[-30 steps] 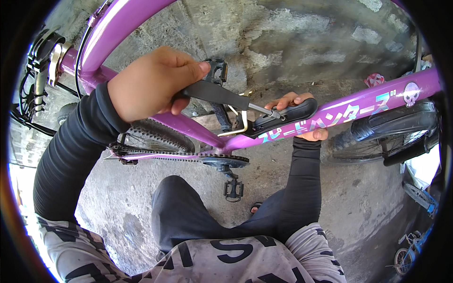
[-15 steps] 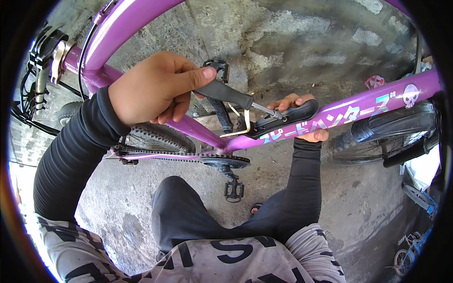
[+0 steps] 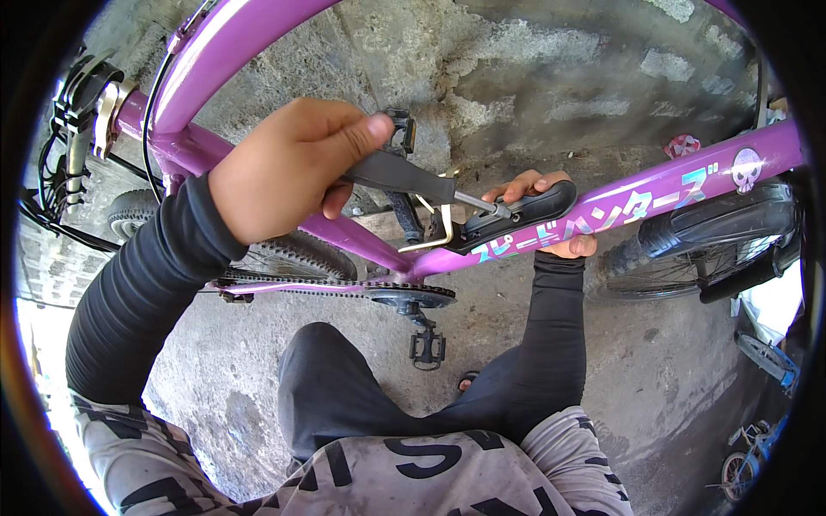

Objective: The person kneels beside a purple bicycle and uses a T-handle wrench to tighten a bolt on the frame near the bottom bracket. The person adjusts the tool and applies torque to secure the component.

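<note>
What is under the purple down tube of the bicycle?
Under the purple down tube the fingers of the right hand show, plus concrete floor. The palm is hidden behind the tube.

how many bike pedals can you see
2. One pedal hangs below the chainring, above the person's knee. The other pedal sits up behind the frame, beside the left hand.

Pink scrap on concrete floor.
</note>
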Tool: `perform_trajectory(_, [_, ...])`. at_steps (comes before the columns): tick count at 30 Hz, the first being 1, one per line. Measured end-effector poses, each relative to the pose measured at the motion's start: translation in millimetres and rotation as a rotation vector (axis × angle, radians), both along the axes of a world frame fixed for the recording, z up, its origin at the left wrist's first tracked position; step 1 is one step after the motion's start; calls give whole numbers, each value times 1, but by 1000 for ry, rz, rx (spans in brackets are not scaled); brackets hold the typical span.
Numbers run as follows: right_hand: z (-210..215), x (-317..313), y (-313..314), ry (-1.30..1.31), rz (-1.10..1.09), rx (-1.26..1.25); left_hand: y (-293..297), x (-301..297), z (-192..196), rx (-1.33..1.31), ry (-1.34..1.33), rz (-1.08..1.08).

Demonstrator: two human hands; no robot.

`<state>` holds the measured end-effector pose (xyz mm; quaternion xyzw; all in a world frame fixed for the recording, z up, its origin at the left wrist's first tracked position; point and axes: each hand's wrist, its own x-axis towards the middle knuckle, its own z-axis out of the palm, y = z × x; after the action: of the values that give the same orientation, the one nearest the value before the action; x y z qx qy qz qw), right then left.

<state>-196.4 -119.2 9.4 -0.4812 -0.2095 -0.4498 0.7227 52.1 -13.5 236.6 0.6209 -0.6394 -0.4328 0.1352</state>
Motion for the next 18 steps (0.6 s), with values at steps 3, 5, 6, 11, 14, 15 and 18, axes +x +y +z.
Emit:
perform_trajectory(3, [2,5,1,-13,9,8,-5,3,-18,-647,-294,-276])
perform_trajectory(5, [1,6,1,-20,6,12,-6,13,-13,-1107,-608,-720])
perform_trajectory(6, [0,6,2,-19,18,24,-6,15,-11,-1160,-646,-797])
perform_trajectory(11, [6,6,3,-18,8,19,-8,21,-24,-1063,-381,-616])
perform_trajectory(14, [3,5,5,-6,22,73,2,10,-9,-383,-150,-184])
perform_trajectory(15, [2,4,5,-1,6,67,0,6,-1,-140,-157,-78])
perform_trajectory(18, [1,3,4,-3,-16,47,-6,3,0,-144,-206,-143])
